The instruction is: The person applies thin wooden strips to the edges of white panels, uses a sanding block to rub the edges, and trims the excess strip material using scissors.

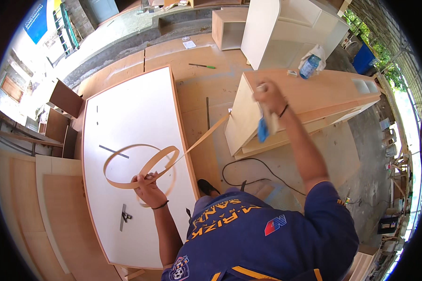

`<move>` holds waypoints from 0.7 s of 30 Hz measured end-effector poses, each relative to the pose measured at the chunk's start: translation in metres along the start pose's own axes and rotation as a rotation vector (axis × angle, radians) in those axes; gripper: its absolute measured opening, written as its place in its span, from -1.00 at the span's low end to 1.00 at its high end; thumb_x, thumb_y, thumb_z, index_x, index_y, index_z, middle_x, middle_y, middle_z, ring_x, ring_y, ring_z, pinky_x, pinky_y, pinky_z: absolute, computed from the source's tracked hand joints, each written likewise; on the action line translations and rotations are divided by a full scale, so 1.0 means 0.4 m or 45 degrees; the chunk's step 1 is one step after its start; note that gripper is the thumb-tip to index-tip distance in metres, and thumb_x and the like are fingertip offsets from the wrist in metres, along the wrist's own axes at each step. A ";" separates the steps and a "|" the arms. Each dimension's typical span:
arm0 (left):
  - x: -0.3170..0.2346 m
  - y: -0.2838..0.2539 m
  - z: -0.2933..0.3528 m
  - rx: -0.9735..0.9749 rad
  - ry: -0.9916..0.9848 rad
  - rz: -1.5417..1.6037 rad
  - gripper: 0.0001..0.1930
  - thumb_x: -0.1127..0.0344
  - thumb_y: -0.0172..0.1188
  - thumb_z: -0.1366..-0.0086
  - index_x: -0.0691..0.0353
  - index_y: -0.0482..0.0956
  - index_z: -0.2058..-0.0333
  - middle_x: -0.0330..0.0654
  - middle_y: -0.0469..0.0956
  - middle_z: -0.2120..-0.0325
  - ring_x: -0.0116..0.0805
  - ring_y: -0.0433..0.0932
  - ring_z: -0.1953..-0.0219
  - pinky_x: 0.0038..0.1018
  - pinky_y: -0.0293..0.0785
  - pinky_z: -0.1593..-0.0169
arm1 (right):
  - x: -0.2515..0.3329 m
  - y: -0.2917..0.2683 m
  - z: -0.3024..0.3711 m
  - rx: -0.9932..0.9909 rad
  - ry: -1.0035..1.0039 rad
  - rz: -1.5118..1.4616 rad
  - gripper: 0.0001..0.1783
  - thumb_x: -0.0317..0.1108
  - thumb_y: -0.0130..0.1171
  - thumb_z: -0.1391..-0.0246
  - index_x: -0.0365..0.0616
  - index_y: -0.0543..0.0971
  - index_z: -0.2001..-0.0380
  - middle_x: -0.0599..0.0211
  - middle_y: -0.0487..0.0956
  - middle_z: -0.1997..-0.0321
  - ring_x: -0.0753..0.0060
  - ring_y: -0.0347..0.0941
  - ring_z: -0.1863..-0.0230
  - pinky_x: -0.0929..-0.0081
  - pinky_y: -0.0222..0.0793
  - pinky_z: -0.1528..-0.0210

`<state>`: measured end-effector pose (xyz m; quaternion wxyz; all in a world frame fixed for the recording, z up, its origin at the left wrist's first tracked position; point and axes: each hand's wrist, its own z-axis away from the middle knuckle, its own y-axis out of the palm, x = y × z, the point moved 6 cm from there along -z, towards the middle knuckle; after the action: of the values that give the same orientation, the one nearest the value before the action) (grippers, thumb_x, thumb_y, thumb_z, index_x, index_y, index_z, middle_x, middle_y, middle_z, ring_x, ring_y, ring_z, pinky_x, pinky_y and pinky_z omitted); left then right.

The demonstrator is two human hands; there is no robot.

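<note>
My left hand (147, 186) grips a loosely coiled tan edge-banding strip (115, 181) above a white panel (131, 126) with brown edges. From the coil the strip runs up and right to the near left corner of a pale wooden cabinet (241, 110) lying on its side. My right hand (270, 98) is raised over the cabinet, fingers closed round something pale that is smeared by motion. A blurred blue piece (263, 130) hangs below that hand; whether it belongs to the held thing, I cannot tell.
On the cabinet stands a clear blue bottle (309, 67) beside a whitish cloth (317, 51). A black cable (255, 160) curls on the floor near my shoe (207, 187). A clamp-like metal tool (124, 216) rests on the white panel. Brown boards (70, 206) lean at the left.
</note>
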<state>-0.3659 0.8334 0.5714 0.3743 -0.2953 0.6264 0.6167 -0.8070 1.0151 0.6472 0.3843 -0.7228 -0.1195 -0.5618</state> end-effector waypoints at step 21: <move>-0.078 0.284 -0.744 0.086 0.123 -0.127 -0.80 0.20 0.02 -0.30 0.22 0.35 0.32 -0.32 0.24 0.64 -0.58 0.19 0.61 -0.66 0.19 0.50 | -0.362 -0.291 -0.168 -0.165 0.720 1.011 -0.19 0.00 0.39 0.31 -0.21 0.29 0.04 -0.02 0.35 0.02 -0.10 0.30 -0.01 0.25 0.27 -0.03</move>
<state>-0.4747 0.5423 0.6480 0.3836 -0.3428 0.6487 0.5609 -0.9750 1.0847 0.5705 0.5404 -0.5542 0.3096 -0.5522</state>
